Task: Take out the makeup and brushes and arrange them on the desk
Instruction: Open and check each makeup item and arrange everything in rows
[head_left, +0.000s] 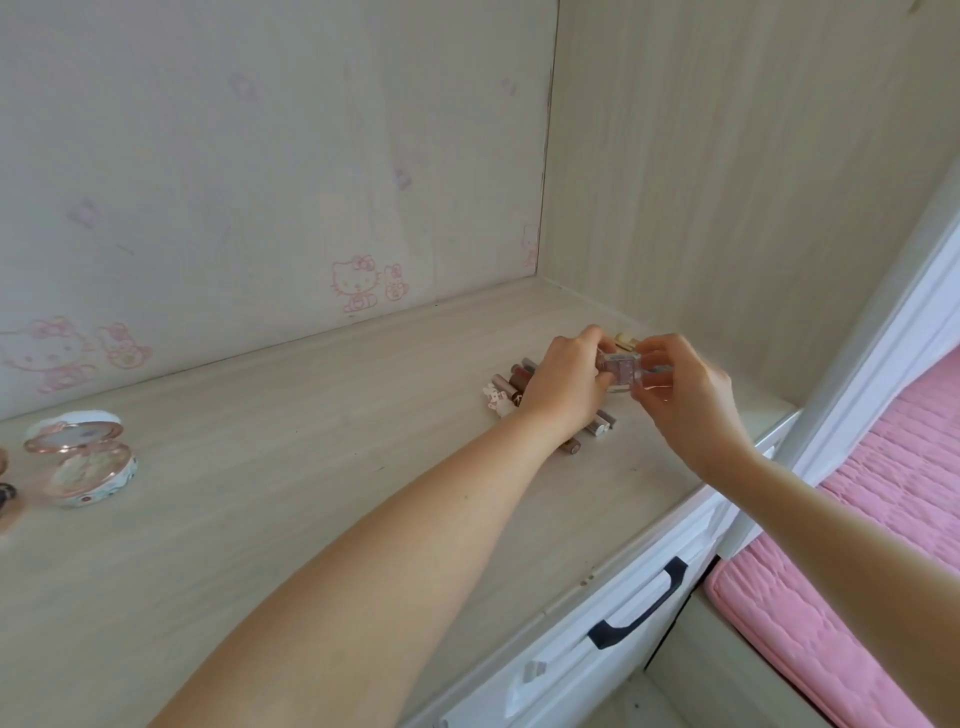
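Desk (311, 493): lipsticks (602, 422) under left hand (563, 387) pinching clear case (621, 371).

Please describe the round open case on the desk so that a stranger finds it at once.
Start at the pale wooden desk below the wall with pink cat drawings. At its left end sits a round compact with its lid raised. Unlike the slim brown tubes on the right, it is wide, flat and rimmed in rose gold.
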